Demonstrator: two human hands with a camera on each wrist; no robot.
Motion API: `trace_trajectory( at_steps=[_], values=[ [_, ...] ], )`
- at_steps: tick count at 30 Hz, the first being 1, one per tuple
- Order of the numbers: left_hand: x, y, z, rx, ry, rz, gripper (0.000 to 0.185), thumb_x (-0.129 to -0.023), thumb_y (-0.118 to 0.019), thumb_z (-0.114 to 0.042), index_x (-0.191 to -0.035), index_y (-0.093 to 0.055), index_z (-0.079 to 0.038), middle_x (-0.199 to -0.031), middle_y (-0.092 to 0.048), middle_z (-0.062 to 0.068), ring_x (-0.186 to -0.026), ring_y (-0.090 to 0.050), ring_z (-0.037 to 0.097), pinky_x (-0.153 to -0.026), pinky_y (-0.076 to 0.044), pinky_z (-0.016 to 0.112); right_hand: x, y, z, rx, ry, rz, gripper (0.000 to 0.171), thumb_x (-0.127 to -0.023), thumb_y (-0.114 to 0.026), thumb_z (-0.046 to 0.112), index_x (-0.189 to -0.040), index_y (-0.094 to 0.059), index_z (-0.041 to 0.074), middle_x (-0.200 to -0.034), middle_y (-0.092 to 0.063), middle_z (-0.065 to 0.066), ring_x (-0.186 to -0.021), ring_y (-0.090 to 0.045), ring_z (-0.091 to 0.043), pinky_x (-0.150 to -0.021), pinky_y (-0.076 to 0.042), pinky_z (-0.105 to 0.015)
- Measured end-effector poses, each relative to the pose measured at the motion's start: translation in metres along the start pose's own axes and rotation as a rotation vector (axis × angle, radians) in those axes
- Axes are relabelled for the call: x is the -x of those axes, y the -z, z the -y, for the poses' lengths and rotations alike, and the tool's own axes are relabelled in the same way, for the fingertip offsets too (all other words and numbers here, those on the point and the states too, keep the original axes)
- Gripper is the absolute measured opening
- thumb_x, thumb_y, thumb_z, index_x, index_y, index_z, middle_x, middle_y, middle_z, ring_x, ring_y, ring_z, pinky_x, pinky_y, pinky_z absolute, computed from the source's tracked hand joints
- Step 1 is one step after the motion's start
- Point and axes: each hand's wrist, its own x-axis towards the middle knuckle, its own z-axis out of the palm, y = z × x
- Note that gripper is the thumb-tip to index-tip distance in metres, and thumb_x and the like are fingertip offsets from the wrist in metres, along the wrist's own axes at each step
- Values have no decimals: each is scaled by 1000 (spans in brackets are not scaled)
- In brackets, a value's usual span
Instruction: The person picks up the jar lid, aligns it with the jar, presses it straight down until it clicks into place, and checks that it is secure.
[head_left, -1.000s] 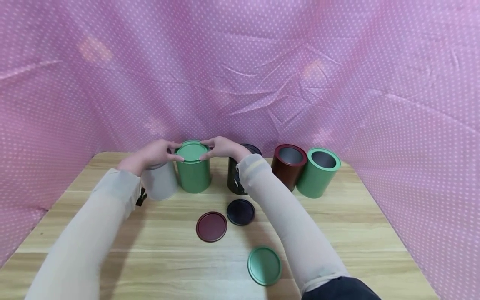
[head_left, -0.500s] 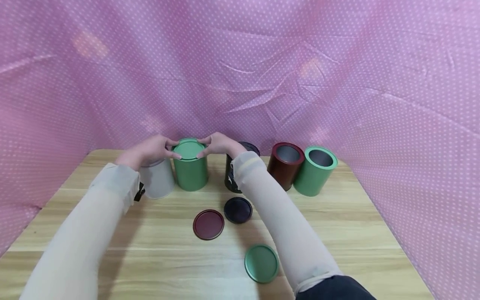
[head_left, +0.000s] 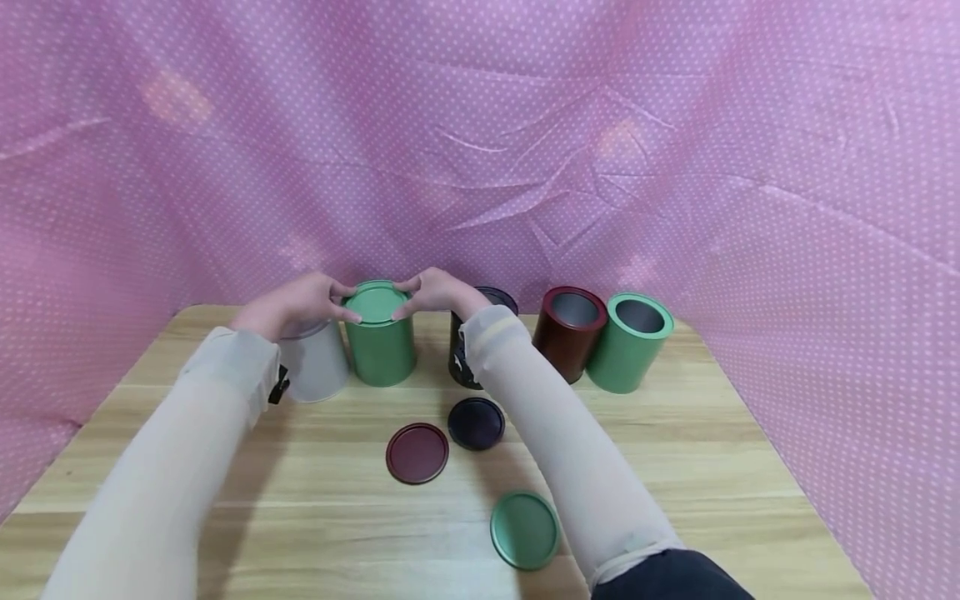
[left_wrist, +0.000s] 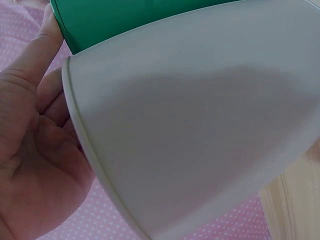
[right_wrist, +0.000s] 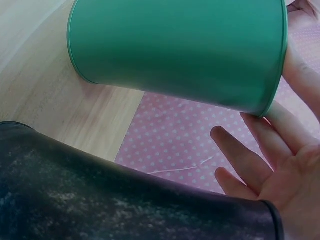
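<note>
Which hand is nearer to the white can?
The left hand: it lies just above the white can, reaching to the green lid. The right hand is beyond the green can.

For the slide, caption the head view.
Both hands, left hand and right hand, press a green lid onto a green tin.

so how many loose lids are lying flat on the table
3: a maroon lid, a black lid beside it, and a green lid nearest the camera. Others could be hidden behind the arms.
</note>
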Motion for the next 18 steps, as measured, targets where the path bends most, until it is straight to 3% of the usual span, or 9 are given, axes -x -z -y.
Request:
trace_trajectory(
  at_steps=[18],
  values=[
    [-5, 6, -2, -164, -22, 20, 75, -83, -72, -44, -139, -47, 0, -139, -46, 27, -133, -37, 49, -109, -27, 65, -1, 2, -2, 12, 30, 10, 72, -81, -76, 42, -144, -46, 26, -151, -42, 1, -142, -37, -22, -116, -31, -45]
  ],
)
